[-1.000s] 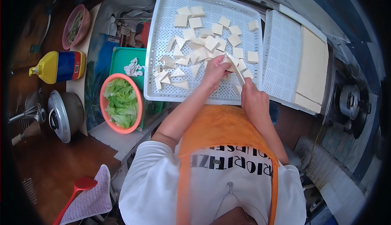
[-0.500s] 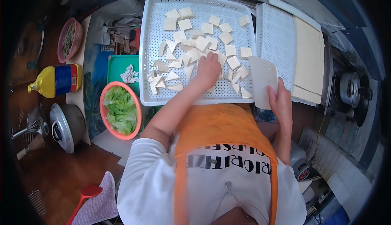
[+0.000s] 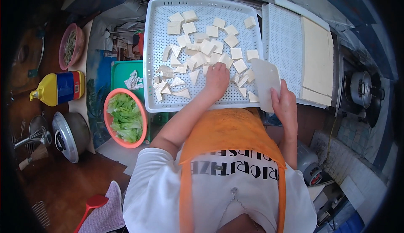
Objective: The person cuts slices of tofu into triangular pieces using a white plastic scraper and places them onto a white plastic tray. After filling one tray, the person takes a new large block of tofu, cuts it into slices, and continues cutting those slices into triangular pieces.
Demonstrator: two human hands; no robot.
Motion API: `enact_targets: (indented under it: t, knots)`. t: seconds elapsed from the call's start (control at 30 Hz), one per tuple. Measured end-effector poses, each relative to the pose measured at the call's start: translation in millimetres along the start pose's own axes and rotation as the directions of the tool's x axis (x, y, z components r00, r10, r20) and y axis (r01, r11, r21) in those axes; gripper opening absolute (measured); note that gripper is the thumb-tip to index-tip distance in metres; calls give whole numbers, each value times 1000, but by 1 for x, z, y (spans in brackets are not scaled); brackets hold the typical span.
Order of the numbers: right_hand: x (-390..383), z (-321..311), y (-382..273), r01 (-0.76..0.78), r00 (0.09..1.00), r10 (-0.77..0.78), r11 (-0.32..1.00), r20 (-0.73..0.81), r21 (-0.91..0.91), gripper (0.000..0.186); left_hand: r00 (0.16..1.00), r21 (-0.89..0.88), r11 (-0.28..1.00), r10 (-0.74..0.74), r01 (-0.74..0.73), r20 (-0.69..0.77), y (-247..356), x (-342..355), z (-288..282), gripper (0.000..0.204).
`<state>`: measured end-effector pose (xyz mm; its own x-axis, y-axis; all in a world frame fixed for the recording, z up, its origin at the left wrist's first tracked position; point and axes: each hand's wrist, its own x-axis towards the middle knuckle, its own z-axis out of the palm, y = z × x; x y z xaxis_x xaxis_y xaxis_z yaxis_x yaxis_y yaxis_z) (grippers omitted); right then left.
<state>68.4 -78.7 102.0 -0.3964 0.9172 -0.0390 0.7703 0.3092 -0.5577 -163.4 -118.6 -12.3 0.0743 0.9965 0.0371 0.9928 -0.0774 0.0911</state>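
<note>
Several white squares and triangles, apparently tofu (image 3: 206, 47), lie spread over a large white perforated plastic tray (image 3: 168, 5). My left hand (image 3: 217, 79) reaches into the middle of them, its fingers curled down on a piece, whose shape is mostly hidden beneath them. At the tray's right front corner my right hand (image 3: 284, 100) grips a wide, pale, flat blade (image 3: 266, 77) by its right side, thumb across its face; the blade stands out over the tray's edge.
A second perforated tray with cream slabs (image 3: 315, 56) sits right. Left: an orange basin of lettuce (image 3: 125, 119), green tray (image 3: 120, 75) with crumpled tissue, yellow jug (image 3: 49, 89), lidded pot (image 3: 69, 136), pink bowl (image 3: 71, 43). A pot (image 3: 360, 87) stands on a stove far right.
A second ago both hands met at the tray's right middle around the blade. Since then my right hand has carried the blade rightward, and my left hand has lowered onto the pieces.
</note>
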Motion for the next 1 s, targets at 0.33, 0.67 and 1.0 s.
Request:
enact_targets:
  t: [0.33,0.67,1.0]
  knots:
    - [-3,5,-9,42,999,-42,999,-21,3,22,956,-52,994,-76,94,283,-2,12,-2,21]
    - [-7,11,-15,73,997,-73,997,3,-23,23,977,-191,981,77,-39,198,-9,8,-14,31]
    - [-18,19,-57,172,979,-179,982,-99,-79,21,823,-796,-444,-195,411,534,-14,12,-38,27]
